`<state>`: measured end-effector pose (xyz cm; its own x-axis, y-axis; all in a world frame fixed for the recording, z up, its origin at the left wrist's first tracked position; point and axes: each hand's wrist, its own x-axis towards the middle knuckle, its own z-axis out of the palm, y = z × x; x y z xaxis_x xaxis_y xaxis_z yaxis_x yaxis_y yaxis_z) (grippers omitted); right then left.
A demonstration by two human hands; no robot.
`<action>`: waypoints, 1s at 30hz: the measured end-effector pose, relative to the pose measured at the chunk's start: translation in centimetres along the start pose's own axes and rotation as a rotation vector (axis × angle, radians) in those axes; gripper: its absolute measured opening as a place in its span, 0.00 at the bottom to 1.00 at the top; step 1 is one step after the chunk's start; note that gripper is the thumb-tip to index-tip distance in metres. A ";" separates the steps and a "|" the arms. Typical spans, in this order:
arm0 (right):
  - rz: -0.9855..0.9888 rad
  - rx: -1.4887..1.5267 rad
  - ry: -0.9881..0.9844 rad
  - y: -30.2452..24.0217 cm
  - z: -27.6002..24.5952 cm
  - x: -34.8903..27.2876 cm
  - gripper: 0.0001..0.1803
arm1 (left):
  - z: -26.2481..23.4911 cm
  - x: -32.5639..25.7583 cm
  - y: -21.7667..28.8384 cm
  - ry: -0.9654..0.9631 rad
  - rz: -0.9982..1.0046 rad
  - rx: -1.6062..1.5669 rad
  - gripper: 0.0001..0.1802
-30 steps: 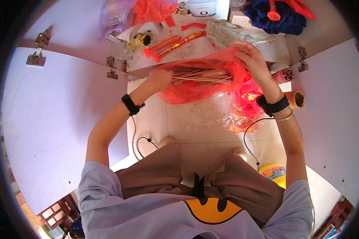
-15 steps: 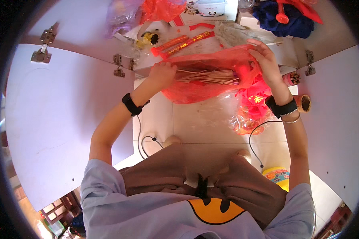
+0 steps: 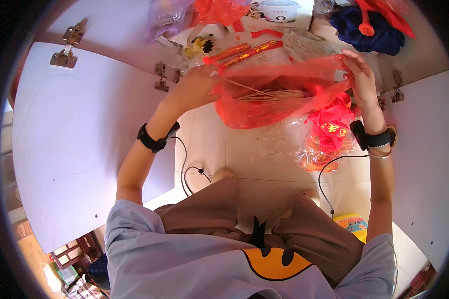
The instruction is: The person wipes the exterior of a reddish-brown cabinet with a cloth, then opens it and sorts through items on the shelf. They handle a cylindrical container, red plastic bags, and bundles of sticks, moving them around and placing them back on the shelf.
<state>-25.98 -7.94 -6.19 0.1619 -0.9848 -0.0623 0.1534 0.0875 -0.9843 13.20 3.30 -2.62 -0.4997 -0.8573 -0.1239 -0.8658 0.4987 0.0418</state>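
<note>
A thin red plastic bag (image 3: 249, 115) is stretched between my two hands above the floor, its mouth spread sideways. Inside lies a loose bundle of thin pale sticks (image 3: 274, 95), partly seen through the plastic; one stick slants up toward the left edge. My left hand (image 3: 198, 85) is closed on the bag's left end, its fingertips partly hidden. At the other end, my right hand (image 3: 361, 79) pinches the bag's upper rim between thumb and fingers. Just below that corner sits a bright red cloth-like bundle with yellow print (image 3: 332, 124), beside crinkled clear plastic wrap.
Open white cabinet doors (image 3: 100, 144) flank me on both sides. Behind the bag, the cabinet holds red-wrapped sticks (image 3: 252, 54), a dark blue cloth (image 3: 366, 31), a boxed appliance (image 3: 279, 11) and a purple bag (image 3: 167, 20). A yellow tub (image 3: 351, 225) stands by my right leg.
My hands have moved farther apart, pulling the bag's mouth wider and tauter. One stick now slants up toward the left hand. The whole view has shifted slightly.
</note>
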 end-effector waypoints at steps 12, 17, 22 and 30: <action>-0.020 -0.010 0.002 0.6 -0.3 -0.1 0.11 | 1.3 -0.3 0.2 0.097 -0.039 -0.366 0.21; -0.021 -0.043 0.002 0.8 -0.4 0.1 0.11 | 4.0 -2.1 -0.2 0.391 -0.423 -0.752 0.14; -0.041 -0.066 0.100 1.0 -0.3 0.1 0.12 | 14.3 -4.1 -0.8 0.522 -0.922 -1.266 0.08; -0.593 -0.790 0.217 0.7 1.4 -0.3 0.14 | 24.1 -6.6 2.0 0.006 -0.745 -0.524 0.21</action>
<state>-24.60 -7.35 -6.66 0.0759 -0.8501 0.5211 -0.5505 -0.4715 -0.6889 15.42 13.06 -25.61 0.1948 -0.9356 -0.2944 -0.8647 -0.3055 0.3987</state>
